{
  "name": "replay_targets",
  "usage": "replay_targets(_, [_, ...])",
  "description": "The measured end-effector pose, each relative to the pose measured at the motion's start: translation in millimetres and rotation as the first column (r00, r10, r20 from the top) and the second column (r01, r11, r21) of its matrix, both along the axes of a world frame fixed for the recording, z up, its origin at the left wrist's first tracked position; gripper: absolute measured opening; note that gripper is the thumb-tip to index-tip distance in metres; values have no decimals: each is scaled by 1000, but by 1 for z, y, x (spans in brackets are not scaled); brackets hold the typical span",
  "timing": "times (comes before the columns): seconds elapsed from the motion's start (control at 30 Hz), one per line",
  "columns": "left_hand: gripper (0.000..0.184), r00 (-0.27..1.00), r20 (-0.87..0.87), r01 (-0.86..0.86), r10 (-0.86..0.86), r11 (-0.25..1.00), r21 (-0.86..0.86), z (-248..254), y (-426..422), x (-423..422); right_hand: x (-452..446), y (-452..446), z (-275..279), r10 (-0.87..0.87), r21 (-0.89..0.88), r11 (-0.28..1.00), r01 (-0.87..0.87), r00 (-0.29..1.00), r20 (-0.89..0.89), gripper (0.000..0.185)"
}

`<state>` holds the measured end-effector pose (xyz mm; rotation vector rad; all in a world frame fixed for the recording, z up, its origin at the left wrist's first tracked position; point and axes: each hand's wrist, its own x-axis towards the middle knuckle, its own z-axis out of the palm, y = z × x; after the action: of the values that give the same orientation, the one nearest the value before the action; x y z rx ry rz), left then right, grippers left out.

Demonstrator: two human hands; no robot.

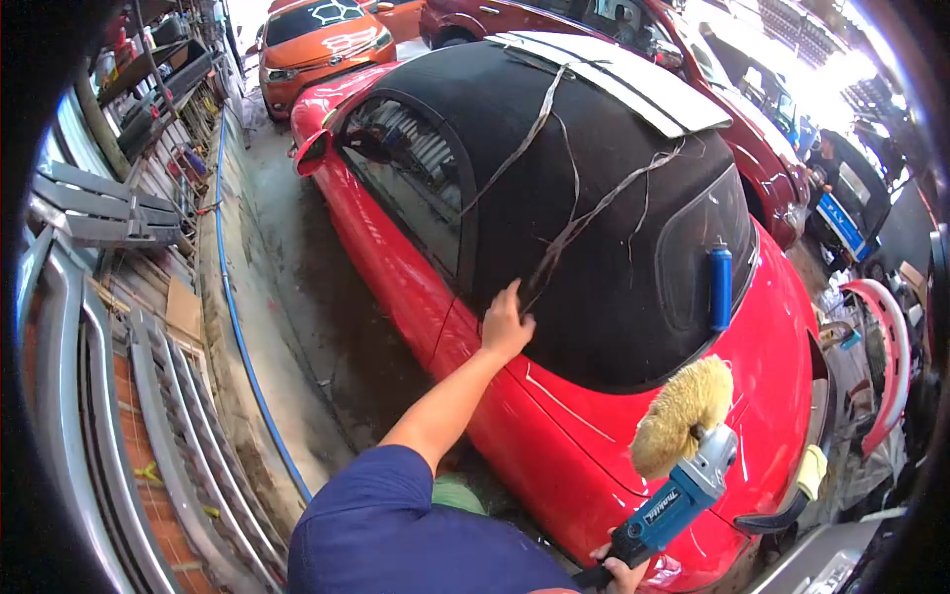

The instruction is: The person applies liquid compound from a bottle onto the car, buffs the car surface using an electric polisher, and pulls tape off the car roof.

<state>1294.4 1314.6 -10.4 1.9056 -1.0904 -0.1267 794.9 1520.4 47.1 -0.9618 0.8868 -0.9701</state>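
My left hand (507,327) reaches out at the lower edge of the black soft top (594,297) of a red car (554,416), near the ends of some plastic strips (569,233); its fingers are partly spread. At the bottom, my right hand (625,572) is wrapped round the handle of a blue polisher (665,510). The polisher's yellowish wool pad (683,416) is tilted up above the car's red rear panel. A blue bottle (720,287) stands by the rear window.
White panels (633,84) lie on the roof. A blue hose (237,327) runs along the left wall beside stacked bumpers (148,396). A yellow cloth (811,472) hangs at the right rear. An orange car (322,45) stands beyond, and a person (823,158) is at the far right.
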Motion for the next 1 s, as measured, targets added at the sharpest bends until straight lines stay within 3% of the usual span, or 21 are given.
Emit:
replay_targets(0.03, [67,980,-195,41,-35,999,28,-13,-2,14,13,-4,11,-27,14,1000,27,999,-19,75])
replay_targets(0.1, [46,993,31,-112,114,993,-47,-33,-3,59,34,-5,30,-72,36,997,74,996,-53,75])
replay_targets(0.17, [53,921,-112,-386,374,914,-124,-8,-2,136,51,-7,40,-101,47,993,105,992,-71,74])
replay_targets(0.23, [84,844,23,-504,536,807,-307,26,-19,186,67,-8,46,-127,58,990,132,988,-82,74])
replay_targets(0.3, [121,949,177,-190,260,921,-339,58,-35,189,83,-9,50,-149,65,986,154,985,-84,73])
replay_targets(0.33, [136,975,181,-91,125,978,-185,64,-38,182,91,-10,51,-160,66,984,166,983,-84,73])
replay_targets(0.37, [123,977,143,-162,158,987,12,80,-34,160,98,-11,53,-170,67,982,176,982,-85,72])
replay_targets(0.43, [93,987,-53,-157,151,979,-128,62,-33,154,109,-10,57,-190,70,978,196,977,-94,72])
replay_targets(0.5, [56,989,-151,9,7,994,108,38,-15,157,119,-9,59,-210,74,973,217,973,-95,71])
replay_targets(0.53, [51,932,-329,264,-150,904,336,54,-1,156,122,-7,60,-224,78,970,231,970,-91,71])
replay_targets(0.57, [49,818,-522,518,-240,701,490,85,15,153,124,-5,62,-237,79,966,244,967,-95,70])
replay_targets(0.63, [54,551,-569,820,-611,267,507,137,20,161,127,1,64,-275,77,956,283,957,-94,70])
replay_targets(0.67, [57,382,-495,786,-780,-8,619,169,6,167,128,8,65,-299,75,949,306,950,-93,69])
replay_targets(0.7, [60,165,-446,647,-880,-245,722,201,-21,174,128,13,66,-316,75,943,324,944,-95,69])
replay_targets(0.73, [61,241,-605,625,-759,-355,695,226,-52,179,129,19,68,-334,74,937,341,938,-94,69])
replay_targets(0.77, [56,277,-612,588,-741,-372,718,240,-95,182,131,26,70,-353,76,930,360,931,-91,68])
replay_targets(0.8, [54,492,-680,635,-543,-311,707,259,-121,178,134,33,73,-374,85,920,382,923,-94,68])
replay_targets(0.83, [53,541,-645,557,-540,-345,755,259,-148,176,137,40,77,-392,92,911,401,914,-100,68])
replay_targets(0.9, [53,538,-545,473,-643,-305,827,242,-163,160,140,50,84,-435,97,890,445,894,-108,67])
replay_targets(0.93, [52,464,-520,451,-717,-314,835,244,-160,150,142,49,89,-445,149,876,458,888,-113,77])
replay_targets(1.0, [52,594,-494,521,-635,-164,837,253,-147,143,133,49,58,-481,63,873,483,875,-51,84])
